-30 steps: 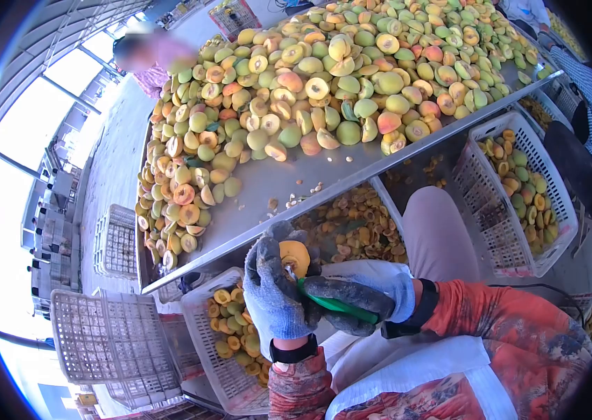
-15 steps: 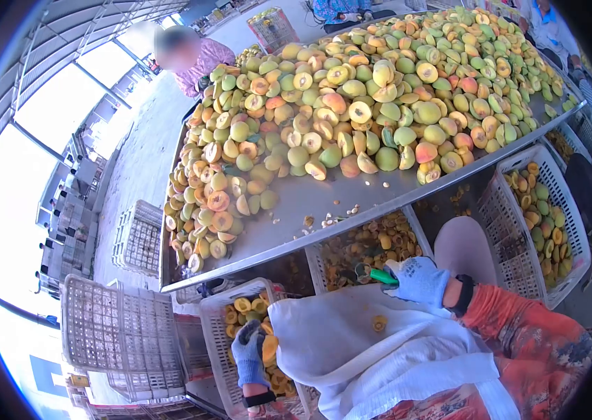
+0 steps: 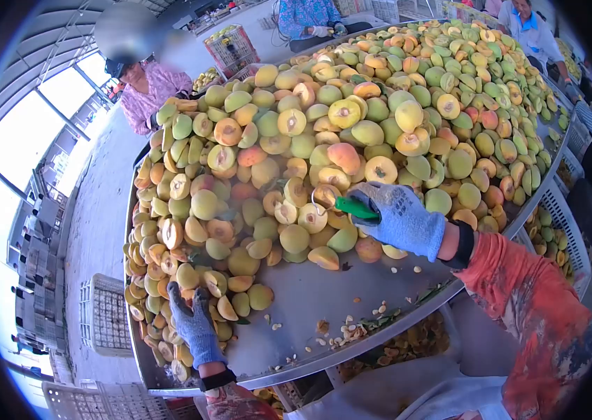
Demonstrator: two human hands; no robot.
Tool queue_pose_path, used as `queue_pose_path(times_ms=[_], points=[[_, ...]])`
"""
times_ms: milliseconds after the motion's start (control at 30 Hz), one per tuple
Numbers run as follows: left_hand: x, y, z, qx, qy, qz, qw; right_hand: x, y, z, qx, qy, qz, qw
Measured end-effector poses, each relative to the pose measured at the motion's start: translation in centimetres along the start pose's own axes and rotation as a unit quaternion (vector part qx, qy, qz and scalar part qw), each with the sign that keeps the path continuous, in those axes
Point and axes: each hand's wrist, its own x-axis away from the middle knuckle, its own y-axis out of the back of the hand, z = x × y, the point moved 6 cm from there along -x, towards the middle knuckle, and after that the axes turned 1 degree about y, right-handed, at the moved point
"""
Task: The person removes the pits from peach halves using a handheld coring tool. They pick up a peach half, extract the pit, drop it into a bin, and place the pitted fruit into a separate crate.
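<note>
The peach halves (image 3: 296,238) lie heaped across most of the steel counter (image 3: 310,308), yellow-green skins and orange cut faces with pits showing, so by the look of it most of the pitting is left. The right hand (image 3: 401,217) has its grip closed around a green-handled pitting tool (image 3: 352,207) at the pile's near edge, while the left hand (image 3: 194,322) lies spread, holding nothing, on halves at the counter's near left corner.
</note>
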Motion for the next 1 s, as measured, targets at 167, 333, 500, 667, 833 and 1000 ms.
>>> queue_pose_path(times_ms=[167,333,500,667,833,1000], points=[[-9.9,-7.1,-6.1,-0.035,-0.028,-0.016,0.999,-13.3,-0.7,-0.9,0.080,0.067,-0.088,0.991],[-18.4,-11.8,-6.3,-0.209,-0.105,-0.049,0.971,-27.3,-3.9,-2.2,0.055,0.031,-0.048,0.997],[-21.7,-12.3,-5.5,-0.062,-0.143,0.047,0.987,-34.1,-6.9,-2.6,-0.077,0.014,-0.044,0.996],[-19.5,-12.5,-7.0,0.074,-0.172,0.119,0.975,-32.2,-10.2,0.4,-0.130,0.081,0.109,0.982],[-14.3,-12.8,-4.4,0.283,0.014,0.222,0.933,-25.8,-11.8,3.8,-0.015,0.108,0.170,0.979],[-6.8,-12.6,-1.7,-0.005,-0.198,0.164,0.966,-17.7,-13.3,3.9,0.060,0.083,0.247,0.964]])
